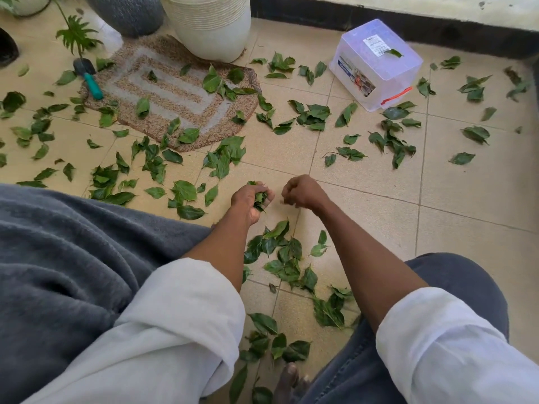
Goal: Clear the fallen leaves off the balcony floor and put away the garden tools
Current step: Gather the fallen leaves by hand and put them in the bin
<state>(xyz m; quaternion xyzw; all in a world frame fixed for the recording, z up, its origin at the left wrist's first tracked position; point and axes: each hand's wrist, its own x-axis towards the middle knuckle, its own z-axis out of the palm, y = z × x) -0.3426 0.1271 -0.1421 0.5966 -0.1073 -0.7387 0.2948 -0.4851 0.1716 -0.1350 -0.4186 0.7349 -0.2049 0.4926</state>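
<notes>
Green fallen leaves [284, 259] lie scattered over the beige tiled balcony floor [379, 217], thick between my knees and across the far half. My left hand [248, 201] is shut on a bunch of leaves [259, 197] just above the tiles. Beside it, my right hand [300, 191] is curled into a loose fist with nothing visible in it. A small trowel [89, 77] with a teal handle lies at the far left on the edge of a woven mat [180, 100].
A clear plastic box [376, 64] with a red latch lies overturned at the far right. A white pot [211, 26], a dark basket [128, 13] and a small plant [77, 36] stand at the back. My knees and a bare foot [288, 380] frame the near floor.
</notes>
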